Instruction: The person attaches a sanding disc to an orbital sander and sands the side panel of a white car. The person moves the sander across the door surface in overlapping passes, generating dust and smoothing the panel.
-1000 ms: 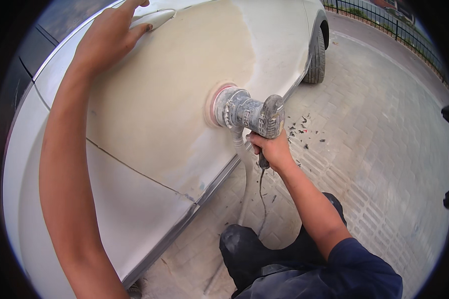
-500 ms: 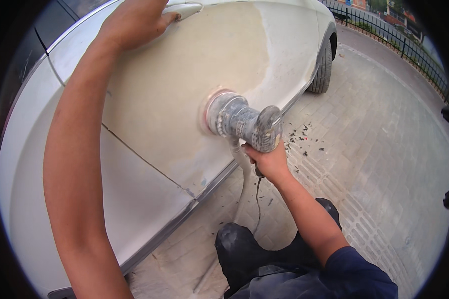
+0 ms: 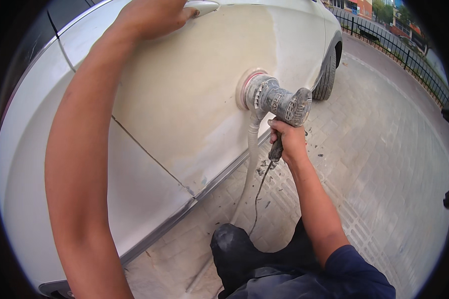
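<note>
My right hand (image 3: 290,141) is wrapped round the dark handle of a dusty grey electric sander (image 3: 277,97). The sander's round pad, with a reddish rim, is against a beige patch (image 3: 194,74) of filler or primer on a white car door (image 3: 229,137). A ribbed dust hose (image 3: 253,144) and a thin dark cord (image 3: 257,199) hang from the tool. At the top edge my left hand (image 3: 157,17) is closed at the door handle (image 3: 207,8), its thumb against it. The upper frame edge cuts off its other fingers.
Beside the car lies light grey paving (image 3: 379,149), with dark scraps (image 3: 264,169) scattered below the sill. A front tyre (image 3: 327,77) stands beyond the door. Black railings (image 3: 384,42) run along the far right. My bent knee (image 3: 229,239) is close to the hose.
My right hand has moved the sander to the right and upward across the door. The hose and cord shifted with it. My left hand stays at the door handle.
</note>
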`<state>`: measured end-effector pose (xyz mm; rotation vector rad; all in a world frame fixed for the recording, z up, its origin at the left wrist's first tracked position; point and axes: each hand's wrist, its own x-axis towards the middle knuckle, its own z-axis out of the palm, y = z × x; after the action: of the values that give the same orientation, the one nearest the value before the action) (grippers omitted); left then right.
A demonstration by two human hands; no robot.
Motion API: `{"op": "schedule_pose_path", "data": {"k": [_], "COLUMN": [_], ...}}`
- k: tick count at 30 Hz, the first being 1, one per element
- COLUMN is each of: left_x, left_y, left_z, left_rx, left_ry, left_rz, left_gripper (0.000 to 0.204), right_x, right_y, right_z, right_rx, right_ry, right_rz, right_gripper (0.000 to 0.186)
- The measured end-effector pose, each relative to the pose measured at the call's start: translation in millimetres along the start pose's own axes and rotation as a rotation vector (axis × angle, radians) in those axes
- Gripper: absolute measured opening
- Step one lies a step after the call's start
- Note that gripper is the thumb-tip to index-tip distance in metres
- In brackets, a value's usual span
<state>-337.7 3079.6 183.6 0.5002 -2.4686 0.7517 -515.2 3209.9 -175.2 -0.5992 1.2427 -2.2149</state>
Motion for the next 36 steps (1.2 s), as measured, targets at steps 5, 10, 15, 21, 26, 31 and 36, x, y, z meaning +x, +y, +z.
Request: {"op": "schedule_pose_path", "data": {"k": [5,10,15,21,26,31,36], "left_x": [-3.0,0.4,-4.3,1.9,-7.1,-7.4,-8.3], "left_y": [-0.6,-6.2,-10.6,-6.2,-3.2,-0.9,-5.2], "left_z": [4.4,7.7,11.1,8.5,6.2,4.0,7.8], "left_rx": [0.03,0.023,-0.013,0.01,-0.007,-0.004,-0.019], "left_ry": [0.086,0.047,0.085,0.032,0.051,0.03,0.121], "left_rz": [0.057,0.008,0.057,0.016,0.001,-0.013,0.102], "left_gripper": [0.049,0.049,0.049,0.049,0.049,0.05,0.051], "right_x": [-56.6,-77.2,-36.2,-22.3,-74.1,-60.6,-3.0], "right_y": [29.5,35.7,9.0,7.2,31.2,24.1,3.6], "right_z": [21.9,39.6,10.8,5.6,41.4,36.5,1.0], "right_rx": [-0.259,-0.535,-0.461,-0.101,-0.34,-0.34,-0.069], "right_ry": [-0.119,-0.237,-0.15,-0.072,-0.127,-0.111,0.005], "right_rz": [-0.077,-0.616,-0.153,-0.033,-0.374,-0.318,0.023], "right_gripper": [0.015,0.031,0.016,0.008,0.013,0.012,0.006]}}
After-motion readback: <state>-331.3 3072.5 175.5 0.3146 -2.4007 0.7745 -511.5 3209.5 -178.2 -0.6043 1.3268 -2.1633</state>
